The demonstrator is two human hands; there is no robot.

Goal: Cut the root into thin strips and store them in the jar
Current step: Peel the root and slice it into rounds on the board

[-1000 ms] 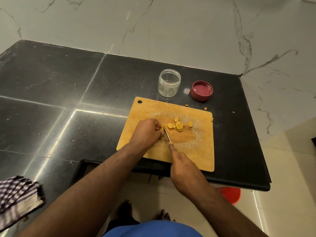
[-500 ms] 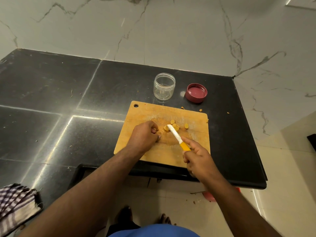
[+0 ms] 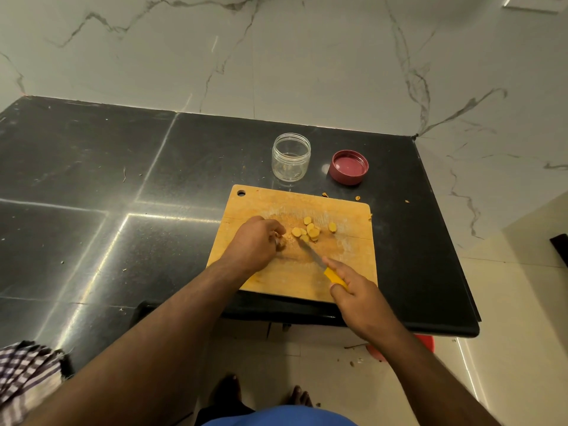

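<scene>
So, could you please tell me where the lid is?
In the head view, the lid lies upturned on the counter, right of the jar and beyond the board.

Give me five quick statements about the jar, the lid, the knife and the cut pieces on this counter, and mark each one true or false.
1. The jar has its lid screwed on. False: it stands open; the red lid lies beside it on the counter.
2. The right hand holds a knife with a yellow handle. True.
3. Cut slices lie on the wooden cutting board. True.
4. Slices are already in the jar. False: it looks empty.
5. The left hand grips the jar. False: it rests on the board, curled round a root piece.
</scene>
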